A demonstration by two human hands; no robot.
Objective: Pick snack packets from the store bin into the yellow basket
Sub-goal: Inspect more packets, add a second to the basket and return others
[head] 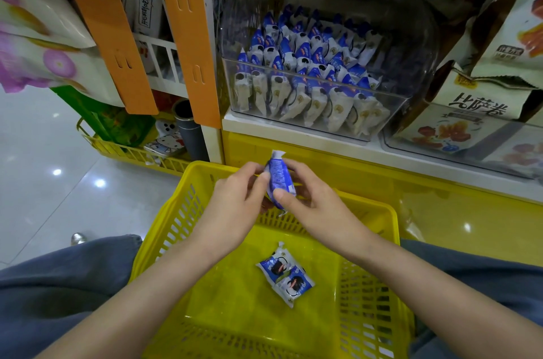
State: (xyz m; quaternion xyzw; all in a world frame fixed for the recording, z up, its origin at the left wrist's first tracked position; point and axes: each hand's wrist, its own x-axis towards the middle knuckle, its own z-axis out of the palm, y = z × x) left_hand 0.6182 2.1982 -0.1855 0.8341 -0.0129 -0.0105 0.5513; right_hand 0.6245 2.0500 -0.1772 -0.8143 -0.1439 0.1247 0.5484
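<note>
A clear plastic store bin (pixel 382 111) on the shelf holds several blue-and-white snack packets (pixel 305 64). Below it, on my lap, sits the yellow basket (pixel 176 211). Two blue-and-white packets (pixel 285 275) lie side by side on the basket floor. Above the basket's far rim I hold one more packet (pixel 279 176) upright between both hands. My left hand (pixel 238 197) pinches its left side, and my right hand (pixel 308 197) grips its right side with the thumb across the front.
A second clear bin (pixel 470 150) with orange-printed packs stands to the right. Large snack bags (pixel 505 50) lean above it. Orange shelf posts (pixel 188 35) rise at left. Another yellow basket (pixel 117 150) with goods sits on the glossy floor (pixel 44 167).
</note>
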